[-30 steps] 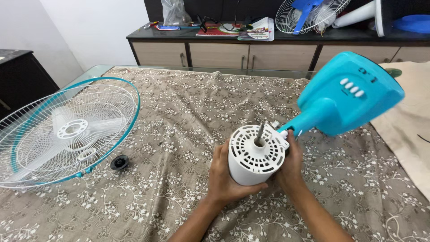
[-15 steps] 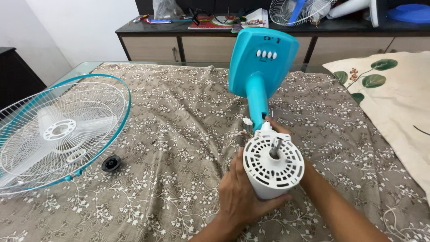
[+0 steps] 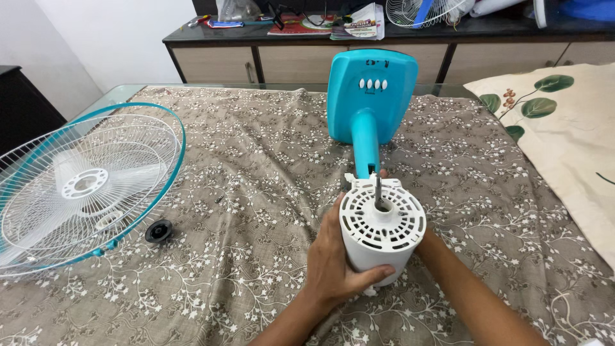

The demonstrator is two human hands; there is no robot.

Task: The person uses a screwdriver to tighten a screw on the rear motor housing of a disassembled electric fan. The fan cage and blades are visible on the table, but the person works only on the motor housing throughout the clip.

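Observation:
A table fan without its blade lies on a patterned brown cloth (image 3: pixel 256 166). Its white motor housing (image 3: pixel 382 227), with a metal shaft sticking up, faces me; the teal stem and teal base (image 3: pixel 371 96) with white buttons point away from me. My left hand (image 3: pixel 336 263) wraps the housing from the left and below. My right hand (image 3: pixel 430 242) is mostly hidden behind the housing, its forearm running to the lower right. At the left lies the fan's wire guard (image 3: pixel 77 186) with a teal rim and a pale blade inside. A small black round nut (image 3: pixel 158 230) sits beside it.
A cream cushion (image 3: pixel 564 141) with leaf prints lies at the right. A low wooden cabinet (image 3: pixel 288 61) stands behind, carrying papers and another fan guard (image 3: pixel 426 11). A dark cabinet (image 3: pixel 25 109) stands at the far left. The glass table edge (image 3: pixel 112 96) shows at the back left.
The fan has been swung round: its teal base moved from the right to straight ahead, away from me. Both hands stayed on the motor housing.

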